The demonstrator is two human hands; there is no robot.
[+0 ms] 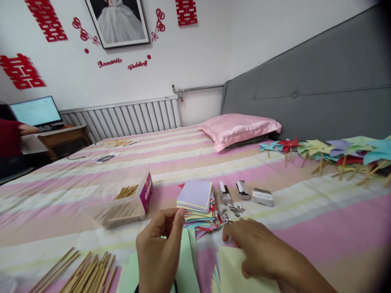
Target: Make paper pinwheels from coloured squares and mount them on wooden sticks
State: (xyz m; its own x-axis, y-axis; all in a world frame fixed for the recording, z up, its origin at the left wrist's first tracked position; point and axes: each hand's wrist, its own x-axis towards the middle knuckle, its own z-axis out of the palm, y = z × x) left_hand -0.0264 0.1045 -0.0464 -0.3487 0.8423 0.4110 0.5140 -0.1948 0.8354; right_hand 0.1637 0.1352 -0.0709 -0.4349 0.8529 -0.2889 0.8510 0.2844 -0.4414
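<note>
My left hand [161, 248] is raised in front of the stack of square coloured papers [195, 195], with thumb and index finger pinched together. Whatever may be between those fingertips is too small to make out. My right hand [259, 248] hovers over pale yellow sheets [230, 268], thumb apart from the index finger, which points down near a small heap of shiny metal pins or fasteners [236, 210]. Its other fingers are partly hidden. Light green sheets [187, 260] lie under and behind my left hand.
Loose wooden sticks [91, 272] lie at the front left, near a clear box [125, 211] of more sticks. Small cartons [262, 197] stand behind the pins. Finished paper pinwheels [342, 150] line the right side; a pink pillow [238, 126] lies behind. Another person's arm [29, 129] is at far left.
</note>
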